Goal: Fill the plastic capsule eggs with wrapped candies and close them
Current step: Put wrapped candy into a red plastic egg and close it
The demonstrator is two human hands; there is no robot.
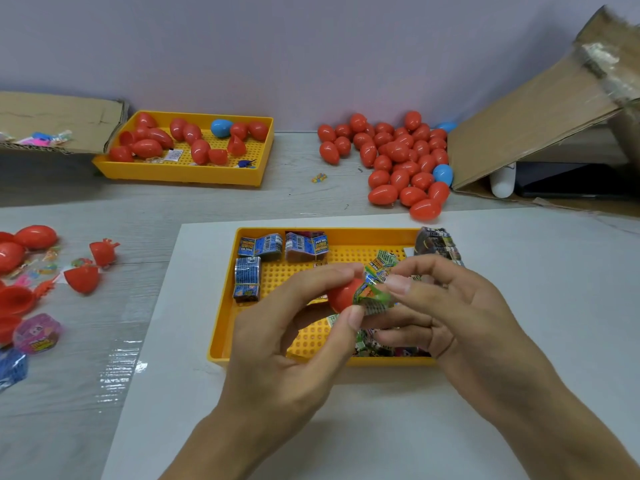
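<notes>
Two hands meet over the near tray [221, 341], which lies on a white sheet [381, 427] at the near edge of the table [69, 410]. The left hand [287, 341] pinches a red egg half [341, 294] between thumb and forefinger, its open side turned to the right. The right hand [450, 306] presses a green-wrapped candy [372, 296] into that opening, thumb and curled fingers [398, 284] gripping the wrapper. Both are held above the middle of the tray, clear of its floor. More green-wrapped candies [382, 263] lie in the tray under and behind the right hand, blue packs [259, 245] sit in its far left corner, and a dark printed pack [438, 244] rests on its far right corner. Toward the table's left edge lie open red halves [83, 278], whole red eggs [34, 237], a pink packet [38, 332], a blue packet [12, 367] and small toys in clear bags [38, 268]. Farther back, near the far edge, a second tray [180, 171] holds red eggs and halves [149, 147] and one blue egg [221, 128]. To its right a pile of closed eggs [398, 161], mostly red with blue ones at its right side, lies on the bare table, with one small candy [319, 178] alone between tray and pile. A flat cardboard box [62, 123] sits in the far left corner, touching the second tray, and a tilted cardboard flap [536, 109] rises in the far right corner over a white cylinder [503, 180].
</notes>
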